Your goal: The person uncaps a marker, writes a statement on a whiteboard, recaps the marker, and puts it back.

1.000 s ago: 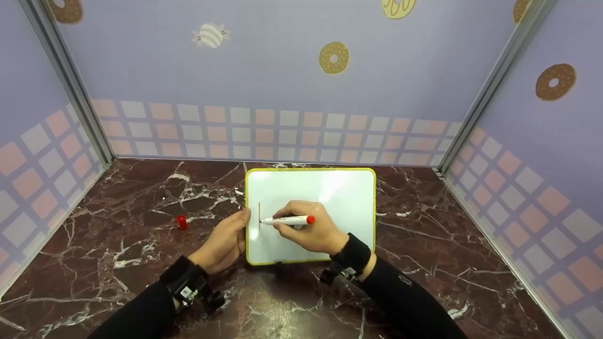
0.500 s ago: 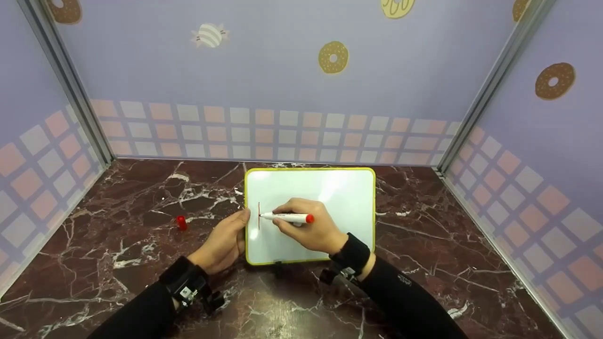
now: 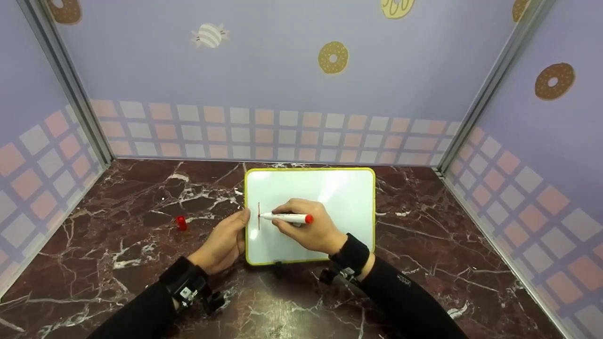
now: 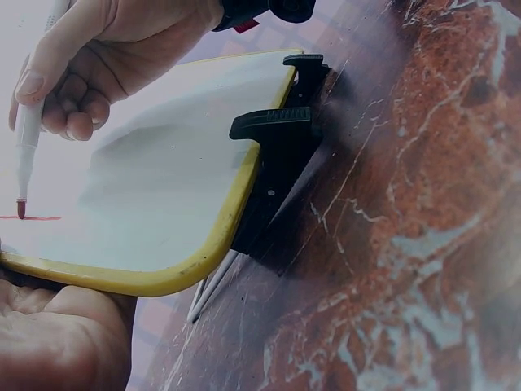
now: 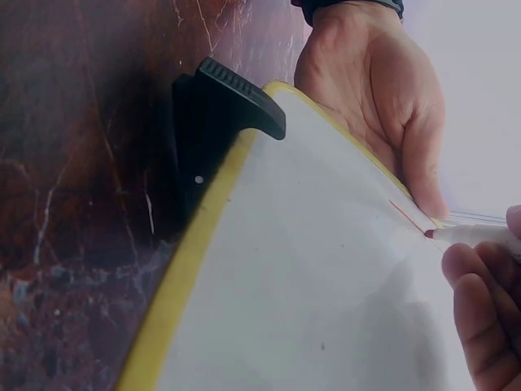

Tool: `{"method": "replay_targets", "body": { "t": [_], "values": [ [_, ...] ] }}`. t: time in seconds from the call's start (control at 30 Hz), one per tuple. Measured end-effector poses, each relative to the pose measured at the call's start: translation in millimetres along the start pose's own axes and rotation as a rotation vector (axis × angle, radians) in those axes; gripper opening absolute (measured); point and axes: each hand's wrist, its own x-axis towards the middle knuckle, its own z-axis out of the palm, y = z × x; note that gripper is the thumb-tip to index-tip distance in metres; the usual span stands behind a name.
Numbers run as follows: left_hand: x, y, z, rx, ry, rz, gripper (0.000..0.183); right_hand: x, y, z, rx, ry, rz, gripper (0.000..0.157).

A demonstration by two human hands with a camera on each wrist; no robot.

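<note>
A small whiteboard (image 3: 348,197) with a yellow frame stands tilted back on black clip feet (image 4: 281,171). My left hand (image 3: 224,242) grips its left edge, thumb at the front rim and the other fingers hidden behind. In my right hand (image 3: 308,228) a white marker (image 3: 292,218) with a red end is pinched between thumb and fingers. The marker's tip meets a thin upright red line (image 3: 258,225) near the board's left side. Seen from the right wrist, the reddish tip (image 5: 429,234) is at one end of the visible stroke.
A red marker cap (image 3: 181,222) lies on the dark red marbled table (image 3: 141,263), left of the board. Patterned lilac panels (image 3: 273,84) close off the back and both sides. A thin white rod (image 4: 213,287) shows behind the board in the left wrist view.
Over the last second the marker tip has moved slightly up along the red line, and the line looks darker. My left hand and the board have stayed in place.
</note>
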Motion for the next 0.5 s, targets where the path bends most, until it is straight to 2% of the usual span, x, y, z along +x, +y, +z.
{"method": "replay_targets", "body": {
  "t": [0.5],
  "values": [
    [0.3,-0.9,-0.2,-0.022,0.002,0.001,0.066,-0.8,0.3,-0.5,-0.007,-0.002,0.037,0.013]
  ]
}}
